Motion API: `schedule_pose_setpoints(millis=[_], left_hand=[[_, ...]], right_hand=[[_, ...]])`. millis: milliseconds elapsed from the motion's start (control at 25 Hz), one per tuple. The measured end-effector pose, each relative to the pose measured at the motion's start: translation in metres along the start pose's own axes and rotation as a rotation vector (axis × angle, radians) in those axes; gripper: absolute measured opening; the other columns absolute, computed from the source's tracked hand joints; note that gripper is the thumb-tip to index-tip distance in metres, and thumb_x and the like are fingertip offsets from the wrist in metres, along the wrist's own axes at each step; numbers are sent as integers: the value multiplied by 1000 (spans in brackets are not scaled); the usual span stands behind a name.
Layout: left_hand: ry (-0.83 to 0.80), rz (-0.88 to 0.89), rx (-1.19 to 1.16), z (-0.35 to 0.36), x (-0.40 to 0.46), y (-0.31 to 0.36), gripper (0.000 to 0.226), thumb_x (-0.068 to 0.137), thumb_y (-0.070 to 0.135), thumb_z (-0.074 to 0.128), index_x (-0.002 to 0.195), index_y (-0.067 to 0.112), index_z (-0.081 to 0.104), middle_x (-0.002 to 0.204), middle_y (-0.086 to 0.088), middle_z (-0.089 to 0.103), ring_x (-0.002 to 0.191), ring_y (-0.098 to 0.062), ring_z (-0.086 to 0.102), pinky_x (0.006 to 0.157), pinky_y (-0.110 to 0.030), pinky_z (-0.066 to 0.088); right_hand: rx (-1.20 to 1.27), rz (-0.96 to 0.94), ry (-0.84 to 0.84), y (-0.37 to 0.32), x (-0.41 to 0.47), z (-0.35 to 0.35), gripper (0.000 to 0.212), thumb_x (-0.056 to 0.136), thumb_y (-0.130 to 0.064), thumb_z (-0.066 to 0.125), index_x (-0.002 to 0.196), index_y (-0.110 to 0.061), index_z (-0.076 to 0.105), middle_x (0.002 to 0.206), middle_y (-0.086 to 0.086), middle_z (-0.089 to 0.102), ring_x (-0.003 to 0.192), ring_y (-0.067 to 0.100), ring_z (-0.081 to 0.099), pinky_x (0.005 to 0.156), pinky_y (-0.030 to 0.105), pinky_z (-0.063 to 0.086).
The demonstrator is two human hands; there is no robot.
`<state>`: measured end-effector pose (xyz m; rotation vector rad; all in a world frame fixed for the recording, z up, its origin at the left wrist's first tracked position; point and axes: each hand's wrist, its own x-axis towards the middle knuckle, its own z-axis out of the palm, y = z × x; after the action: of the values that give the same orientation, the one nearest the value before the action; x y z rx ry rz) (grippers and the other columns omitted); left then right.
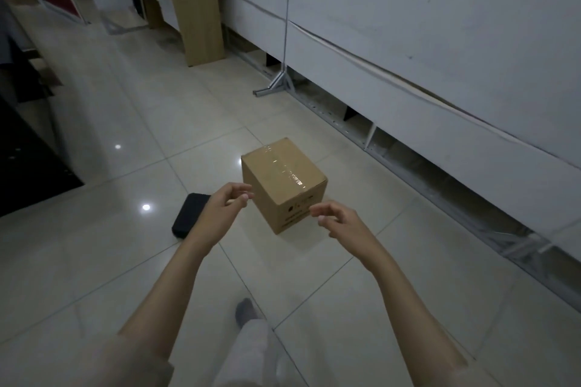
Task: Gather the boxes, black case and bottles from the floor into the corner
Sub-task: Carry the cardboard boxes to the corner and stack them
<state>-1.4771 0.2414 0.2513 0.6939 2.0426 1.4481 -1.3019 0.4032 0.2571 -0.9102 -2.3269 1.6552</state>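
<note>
Hands (229, 203) outstretched, loosely curled, empty

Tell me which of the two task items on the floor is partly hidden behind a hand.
The black case: the left hand covers its right end. The cardboard box stands taller, taped on top, showing almost whole between both hands.

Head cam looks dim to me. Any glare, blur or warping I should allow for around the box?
Head view: dim overall; two glare spots on the floor tiles, a sheen on the tape along the box top; wide-angle bends the wall lines; the left hand and right hand look slightly soft.
</note>
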Motion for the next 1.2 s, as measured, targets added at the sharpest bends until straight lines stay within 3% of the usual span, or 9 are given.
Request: schedule_pose_setpoints(millis=[120,320,520,640,800,920,1040,1120,1200], left_hand=[[-16,-20,-9,-3,73,-5,18,94,18,47,107,23,57,99,14,64,98,-12,59,73,-18,41],[-2,-73,31,-30,206,7,21,94,17,46,112,19,57,106,5,64,103,-16,57,80,-24,42],[20,-116,102,-39,316,9,24,94,14,44,115,12,57,110,-3,64,105,-21,57,92,-34,43],[-49,-151,111,-21,374,-3,24,94,13,44,113,12,58,109,-3,64,106,-23,57,90,-34,42],[-111,-219,154,10,456,-39,21,93,10,45,107,17,58,107,-4,65,104,-26,58,83,-31,41],[-138,-264,217,33,515,-77,20,93,11,46,105,22,57,105,-1,64,101,-21,59,84,-26,42],[-168,-289,288,55,569,-125,20,93,14,46,108,22,56,110,2,61,96,-10,57,72,-13,38],[-189,-299,366,72,609,-168,26,91,12,49,117,15,53,118,-2,57,107,-17,54,78,-17,41],[-225,-309,489,87,645,-213,37,90,13,54,125,6,47,128,-12,52,118,-25,48,95,-32,41]], right_hand=[[18,67,35,4,66,-12,24,93,-8,48,112,-14,62,109,-2,61,94,8,55,72,10,42],[191,241,144,-8,187,-21,21,93,-11,48,104,-23,61,106,-4,63,92,9,57,77,27,44],[283,338,200,-8,284,-18,20,94,-12,48,108,-23,57,98,-12,57,91,6,54,78,28,44],[331,419,227,10,332,-24,23,94,-11,47,115,-17,55,98,-11,56,91,8,53,80,29,43],[411,547,315,50,408,-35,29,93,-8,47,121,-11,52,96,-7,55,88,11,52,80,31,42],[418,679,385,93,461,-29,35,92,-7,47,126,-9,46,115,7,53,98,17,50,90,36,43],[417,821,456,145,505,-10,40,90,-7,49,129,-8,40,128,12,48,103,18,46,91,32,40],[399,914,513,188,536,8,45,90,-7,52,132,-5,36,133,14,45,106,20,46,91,30,39],[362,995,565,230,562,28,49,89,-7,54,133,1,34,138,20,42,112,27,48,95,33,40]])
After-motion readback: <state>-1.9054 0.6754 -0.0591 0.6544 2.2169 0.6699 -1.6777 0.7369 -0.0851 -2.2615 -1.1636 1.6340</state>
